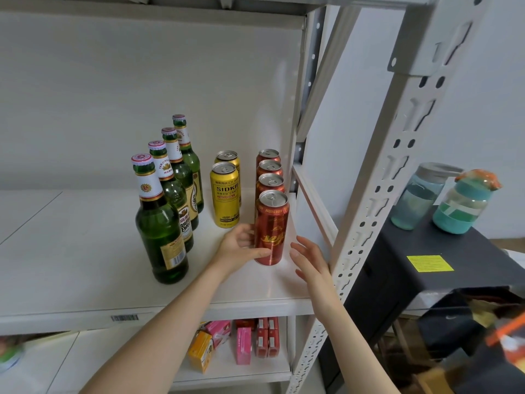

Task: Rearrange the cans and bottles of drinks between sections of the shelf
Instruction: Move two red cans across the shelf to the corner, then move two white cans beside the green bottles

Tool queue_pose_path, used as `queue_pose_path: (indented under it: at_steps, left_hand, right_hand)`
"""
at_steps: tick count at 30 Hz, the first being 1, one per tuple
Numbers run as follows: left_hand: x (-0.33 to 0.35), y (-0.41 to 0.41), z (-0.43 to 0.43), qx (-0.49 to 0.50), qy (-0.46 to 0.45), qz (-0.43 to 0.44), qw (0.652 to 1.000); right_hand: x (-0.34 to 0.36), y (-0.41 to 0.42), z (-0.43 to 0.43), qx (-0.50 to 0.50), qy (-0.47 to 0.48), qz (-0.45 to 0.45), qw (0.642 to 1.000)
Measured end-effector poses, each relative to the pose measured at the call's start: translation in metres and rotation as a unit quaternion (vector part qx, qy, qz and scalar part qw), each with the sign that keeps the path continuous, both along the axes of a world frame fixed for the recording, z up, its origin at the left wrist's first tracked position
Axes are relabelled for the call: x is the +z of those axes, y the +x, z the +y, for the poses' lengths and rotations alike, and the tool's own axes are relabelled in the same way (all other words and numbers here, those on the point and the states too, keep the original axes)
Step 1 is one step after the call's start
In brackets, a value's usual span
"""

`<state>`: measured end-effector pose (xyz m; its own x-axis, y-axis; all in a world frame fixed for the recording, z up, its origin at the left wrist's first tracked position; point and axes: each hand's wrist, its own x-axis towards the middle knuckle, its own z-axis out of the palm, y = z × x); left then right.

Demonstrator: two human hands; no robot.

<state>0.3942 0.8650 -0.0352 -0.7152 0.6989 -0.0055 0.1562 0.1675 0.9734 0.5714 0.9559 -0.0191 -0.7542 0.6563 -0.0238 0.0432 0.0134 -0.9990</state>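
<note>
The front red can (271, 228) says BEIJING BEER in small letters round the top rim, plus a big gold squiggle lower down that we can't make out. Our left hand (241, 248) grips it low on its left side, thumb across the front near the base and fingers curled round the back. The can stands upright on the white shelf (85, 265), close to the front edge. Our right hand (309, 260) is just to the can's right, fingers loosely spread, palm facing the can, holding nothing. There's a sliver of a gap, so as far as we can tell it isn't touching.

Straight beyond the held can, three more red cans (270, 182) line up going away from the hands, and we can't read any print on them. Up and left of the left hand sit two yellow cans (225, 194). The nearer one reads SIDKR… and CRA… before the print wraps out of sight. Further left of the left hand, four green bottles (160, 231) run in a diagonal row, all capped. The second one's neck label reads YANJING and its body label shows "Beer". The nearest has a barcode on its side label.

Right of the right hand is the slotted upright (369, 223). Past that is a black box (454, 280) with a yellow sticker, text too tiny to read.
</note>
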Motion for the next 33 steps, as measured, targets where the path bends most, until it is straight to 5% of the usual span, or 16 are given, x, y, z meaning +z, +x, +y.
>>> queue_pose_path:
  at_steps: [10, 17, 23, 33]
  left_hand:
    - [-0.006, 0.000, -0.045, 0.034, -0.067, 0.069, 0.995]
    - [-0.004, 0.016, -0.106, 0.013, -0.119, 0.346, 0.931]
    - [0.012, 0.025, -0.165, 0.009, -0.146, 0.510, 0.848]
    - [0.029, 0.001, -0.277, 0.060, -0.240, 0.600, 0.761]
  right_hand:
    - [0.003, 0.008, -0.013, -0.041, 0.027, -0.008, 0.999]
    - [0.008, 0.021, -0.042, -0.116, 0.183, -0.079, 0.973]
    - [0.009, 0.026, -0.084, -0.143, 0.376, -0.176, 0.898]
    - [0.014, 0.003, -0.167, -0.135, 0.549, -0.274, 0.778]
